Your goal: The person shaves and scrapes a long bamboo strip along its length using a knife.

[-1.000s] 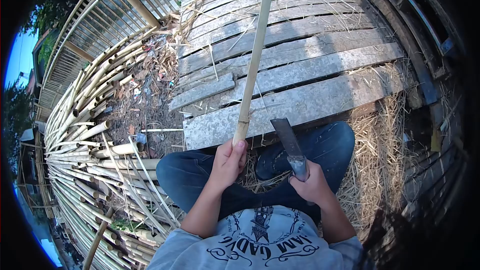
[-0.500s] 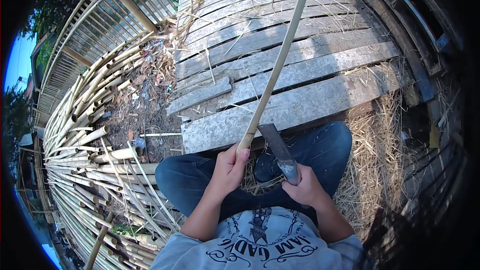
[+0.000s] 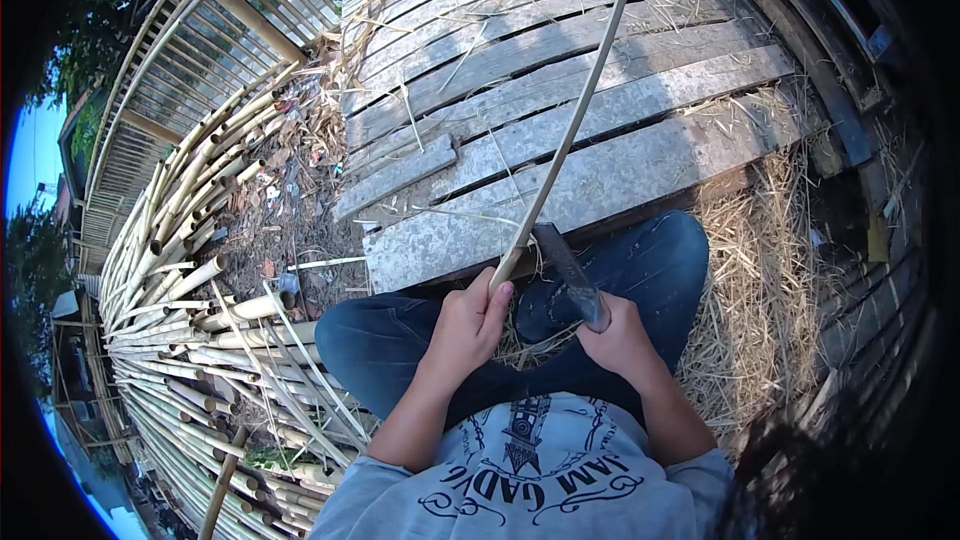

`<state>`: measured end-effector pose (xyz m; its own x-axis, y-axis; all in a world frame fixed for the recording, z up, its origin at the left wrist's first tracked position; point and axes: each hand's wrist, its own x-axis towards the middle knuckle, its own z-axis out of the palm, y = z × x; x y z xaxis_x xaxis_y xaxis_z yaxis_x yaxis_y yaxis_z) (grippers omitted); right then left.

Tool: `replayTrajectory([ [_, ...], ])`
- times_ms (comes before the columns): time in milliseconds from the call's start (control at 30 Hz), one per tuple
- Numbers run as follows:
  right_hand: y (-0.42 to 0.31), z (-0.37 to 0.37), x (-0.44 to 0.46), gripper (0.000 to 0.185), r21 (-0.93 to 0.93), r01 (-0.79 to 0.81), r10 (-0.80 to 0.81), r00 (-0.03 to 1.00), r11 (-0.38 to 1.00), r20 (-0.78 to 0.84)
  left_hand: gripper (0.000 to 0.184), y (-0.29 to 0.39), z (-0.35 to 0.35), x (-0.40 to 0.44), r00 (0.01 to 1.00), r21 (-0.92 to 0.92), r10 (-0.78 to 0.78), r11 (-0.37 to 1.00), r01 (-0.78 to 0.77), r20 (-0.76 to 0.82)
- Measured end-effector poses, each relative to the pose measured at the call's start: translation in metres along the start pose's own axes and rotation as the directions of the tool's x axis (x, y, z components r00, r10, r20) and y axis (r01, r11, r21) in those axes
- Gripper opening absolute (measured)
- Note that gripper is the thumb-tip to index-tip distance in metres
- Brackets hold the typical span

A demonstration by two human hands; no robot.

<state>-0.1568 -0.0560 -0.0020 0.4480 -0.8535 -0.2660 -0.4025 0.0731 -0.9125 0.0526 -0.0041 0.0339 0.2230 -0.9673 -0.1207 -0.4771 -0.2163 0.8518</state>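
Note:
A long split bamboo strip (image 3: pixel 577 120) slants up and away to the top edge of the view. Its near end is in my left hand (image 3: pixel 468 325), fingers wrapped round it and thumb laid along it. In my right hand (image 3: pixel 617 338) is the handle of a wide, dark-bladed machete (image 3: pixel 566 268). The blade points forward, its tip end close beside the strip, just beyond my left hand; whether they touch I cannot tell. A thin shaving (image 3: pixel 470 214) curls off to the left by the strip.
In front of my crossed legs (image 3: pixel 650 275) lies a slatted wooden platform (image 3: pixel 500 230) with a loose board (image 3: pixel 395 180) on it. Bamboo poles (image 3: pixel 190 380) are piled at the left, below a bamboo fence (image 3: pixel 170 70). Straw-like shavings (image 3: pixel 755 290) cover the ground at right.
The strip now shows a narrower side. My right hand and the machete have shifted slightly right, and a thin curling shaving now shows beside the strip. The whole view has moved a little.

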Motion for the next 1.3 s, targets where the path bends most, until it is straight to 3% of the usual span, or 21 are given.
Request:
replayTrajectory([
  [100, 0.012, -0.003, 0.003, 0.017, -0.033, -0.054, 0.056, 0.997, 0.998, 0.052, 0.024, 0.005, 0.007, -0.002, 0.998, 0.022, -0.044, 0.999, 0.044, 0.032],
  [167, 0.044, 0.009, 0.008, 0.022, 0.102, -0.054, 0.055, 0.998, 0.993, -0.001, 0.023, 0.015, 0.019, -0.017, 0.923, 0.074, 0.311, 0.939, -0.335, 0.227],
  [200, 0.017, -0.003, 0.011, 0.027, -0.138, -0.085, 0.086, 0.996, 0.987, 0.002, 0.020, 0.025, 0.033, -0.025, 0.926, 0.029, 0.271, 0.957, -0.288, 0.264],
  [233, 0.027, 0.004, 0.013, 0.030, -0.084, -0.140, 0.133, 0.987, 0.987, -0.089, 0.023, 0.022, 0.042, -0.025, 0.953, -0.112, 0.177, 0.982, -0.153, 0.246],
  [300, 0.033, 0.001, 0.012, 0.015, 0.084, -0.177, 0.179, 0.984, 0.981, -0.023, 0.028, 0.007, 0.032, -0.015, 0.995, -0.336, -0.016, 0.940, 0.048, 0.097],
  [367, 0.035, -0.005, 0.005, 0.014, 0.148, -0.180, 0.186, 0.982, 0.973, -0.025, 0.036, -0.007, 0.008, -0.007, 0.953, -0.616, -0.163, 0.733, 0.290, 0.255],
  [433, 0.027, -0.009, 0.000, 0.015, 0.219, -0.174, 0.186, 0.982, 0.960, -0.035, 0.038, -0.008, -0.008, -0.001, 0.901, -0.743, -0.158, 0.518, 0.424, 0.404],
  [500, 0.010, -0.011, -0.006, 0.016, 0.178, -0.065, 0.072, 0.997, 0.982, -0.036, 0.039, -0.011, -0.003, -0.001, 0.911, -0.759, -0.112, 0.519, 0.393, 0.396],
  [567, -0.002, -0.006, -0.012, 0.020, 0.196, -0.125, 0.129, 0.992, 0.973, -0.010, 0.040, -0.013, 0.000, -0.003, 0.911, -0.771, -0.074, 0.508, 0.384, 0.405],
  [633, -0.015, 0.002, -0.012, 0.019, 0.206, 0.080, -0.075, 0.997, 0.975, -0.033, 0.041, -0.012, 0.005, -0.003, 0.858, -0.775, -0.001, 0.428, 0.465, 0.514],
  [667, -0.014, 0.008, -0.011, 0.017, 0.325, 0.005, 0.001, 1.000, 0.946, -0.018, 0.042, -0.012, 0.007, -0.003, 0.850, -0.777, 0.037, 0.428, 0.461, 0.525],
  [700, -0.012, 0.012, -0.009, 0.017, 0.323, 0.006, 0.002, 1.000, 0.947, -0.025, 0.042, -0.012, 0.009, -0.004, 0.848, -0.776, 0.043, 0.428, 0.463, 0.529],
  [800, -0.012, 0.019, -0.004, 0.013, 0.499, -0.018, 0.046, 0.998, 0.867, -0.044, 0.042, -0.010, 0.006, -0.007, 0.809, -0.808, 0.123, 0.244, 0.537, 0.575],
  [833, -0.012, 0.020, -0.004, 0.013, 0.504, -0.018, 0.045, 0.998, 0.864, -0.041, 0.042, -0.010, 0.004, -0.007, 0.810, -0.807, 0.118, 0.248, 0.537, 0.575],
  [933, -0.016, 0.019, -0.004, 0.014, 0.456, 0.016, 0.012, 0.998, 0.890, -0.059, 0.041, -0.013, 0.001, -0.007, 0.807, -0.822, 0.162, 0.157, 0.547, 0.568],
  [1100, -0.024, 0.018, -0.005, 0.015, 0.124, 0.319, -0.298, 0.941, 0.940, -0.158, 0.040, -0.011, 0.009, -0.007, 0.833, -0.833, 0.098, 0.178, 0.524, 0.545],
  [1167, -0.015, 0.022, 0.004, 0.016, 0.113, 0.252, -0.234, 0.960, 0.961, -0.151, 0.040, -0.003, 0.012, -0.010, 0.824, -0.825, 0.094, 0.169, 0.539, 0.558],
  [1233, -0.007, 0.023, 0.011, 0.017, -0.049, 0.260, -0.264, 0.942, 0.964, -0.207, 0.040, -0.001, 0.014, -0.010, 0.820, -0.821, 0.093, 0.166, 0.547, 0.565],
  [1300, -0.009, 0.020, 0.010, 0.018, -0.052, 0.288, -0.293, 0.932, 0.956, -0.213, 0.039, -0.005, 0.012, -0.012, 0.800, -0.795, 0.107, 0.246, 0.554, 0.591],
])
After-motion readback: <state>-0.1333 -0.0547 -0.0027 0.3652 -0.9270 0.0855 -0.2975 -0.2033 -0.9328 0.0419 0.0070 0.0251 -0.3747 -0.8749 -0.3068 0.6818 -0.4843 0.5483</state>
